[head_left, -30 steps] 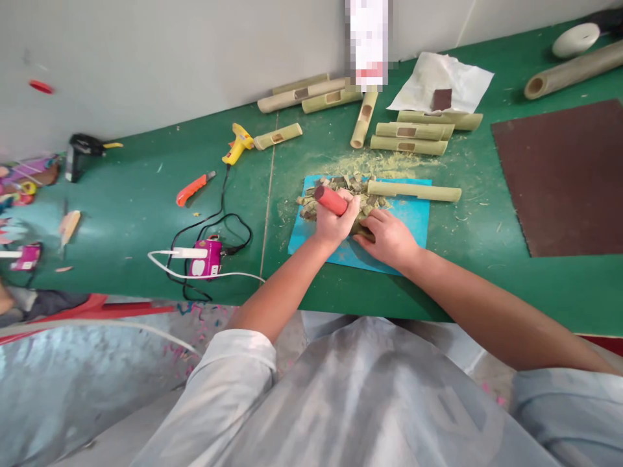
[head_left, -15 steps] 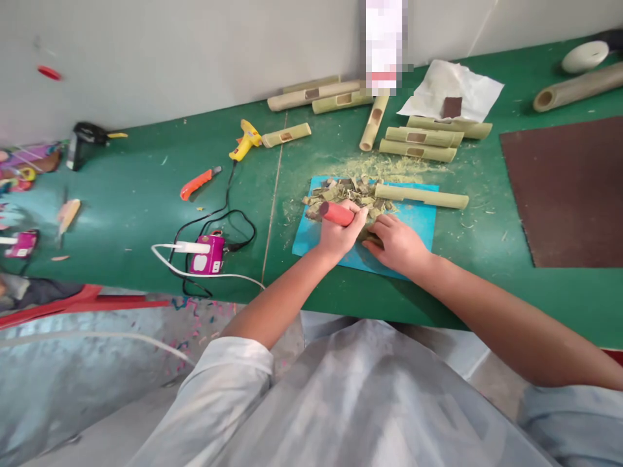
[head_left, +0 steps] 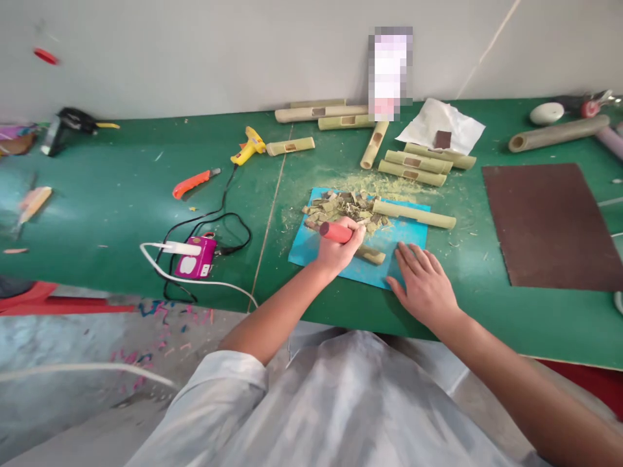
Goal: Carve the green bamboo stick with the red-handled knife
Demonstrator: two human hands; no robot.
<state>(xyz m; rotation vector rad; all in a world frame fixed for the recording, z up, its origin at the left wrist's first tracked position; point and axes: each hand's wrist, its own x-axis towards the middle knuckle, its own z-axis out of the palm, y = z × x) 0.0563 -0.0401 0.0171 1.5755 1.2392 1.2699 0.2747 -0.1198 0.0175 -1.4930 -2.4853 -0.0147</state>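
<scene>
Head view: nearest the desk's front edge, the right hand lies spread across the mat's right edge, its grip released. Left of it, a short bamboo piece rests on the mat, one end out of sight by the left hand, whose grip is clenched round a red handle; the tool's working end is hidden.

With no right fingers steadying it, the rounded piece could roll or skid under a push, and a slip of the tool might then run toward those fingers. Loose chips getting beneath could tilt it.

Those chips are dry, curled, brown-skinned, heaped at the mat's far left corner. Beyond the right edge juts a straight, pale tube. Powdery sawdust films the desk; toward its far edge lie tubes with rectangular windows and creased paper.
</scene>
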